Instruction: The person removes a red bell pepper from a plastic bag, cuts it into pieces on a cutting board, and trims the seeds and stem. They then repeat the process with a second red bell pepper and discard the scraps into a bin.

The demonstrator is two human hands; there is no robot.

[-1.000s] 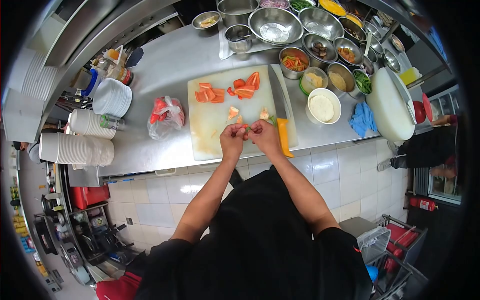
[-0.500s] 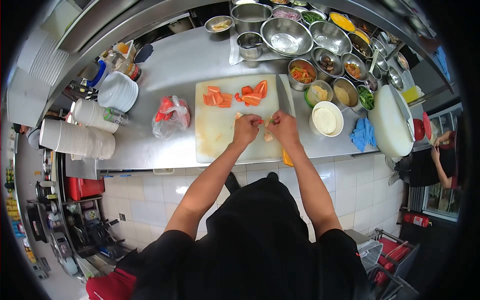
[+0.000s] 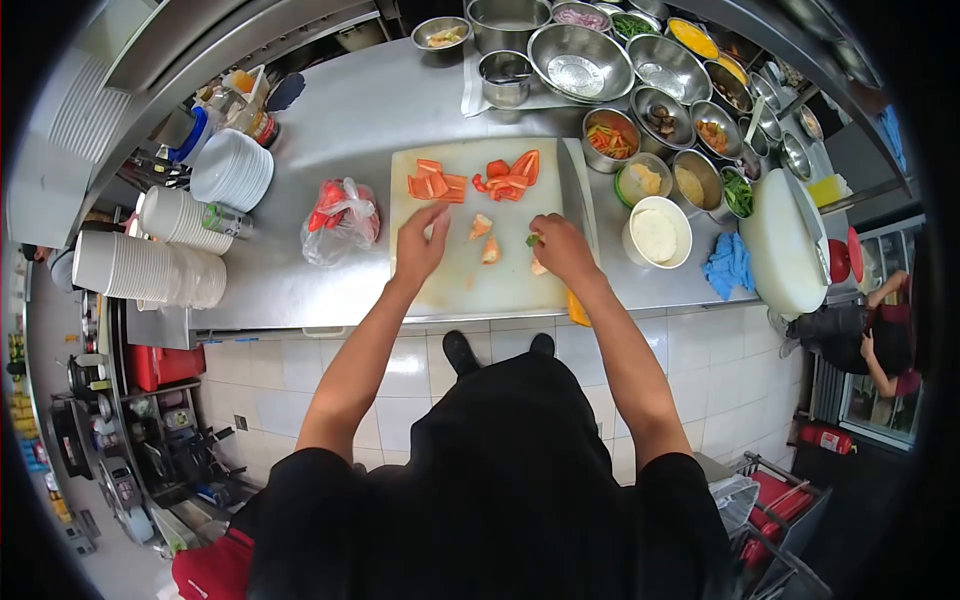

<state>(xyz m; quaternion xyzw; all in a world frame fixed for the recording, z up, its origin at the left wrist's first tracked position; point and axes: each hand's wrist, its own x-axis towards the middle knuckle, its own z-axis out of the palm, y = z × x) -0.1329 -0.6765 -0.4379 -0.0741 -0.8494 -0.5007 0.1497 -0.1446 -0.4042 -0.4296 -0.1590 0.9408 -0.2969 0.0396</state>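
My left hand [image 3: 422, 242] is over the left part of the white cutting board [image 3: 440, 295], thumb and fingers apart, just below a group of red bell pepper pieces [image 3: 430, 182]. At the board's right side my right hand [image 3: 562, 246] pinches a small green pepper stem [image 3: 533, 240]. Two pale, seedy pepper core pieces [image 3: 490, 250] lie between the hands, and another [image 3: 538, 267] shows partly beneath my right fingers. Further up the board is a second group of red pepper pieces [image 3: 508, 180]. A knife [image 3: 572, 190] rests along the right edge.
Left of the board sits a plastic bag of red peppers [image 3: 342, 222]. Stacked white bowls [image 3: 150, 270] stand farther left. To the right are a white tub [image 3: 657, 235], metal bowls [image 3: 580, 62] of ingredients and a blue cloth [image 3: 728, 267]. Another person [image 3: 880, 335] is at far right.
My left hand has moved left, away from my right hand, and its fingers have opened. The core pieces between the hands are now uncovered. My right hand has stayed nearly in place.
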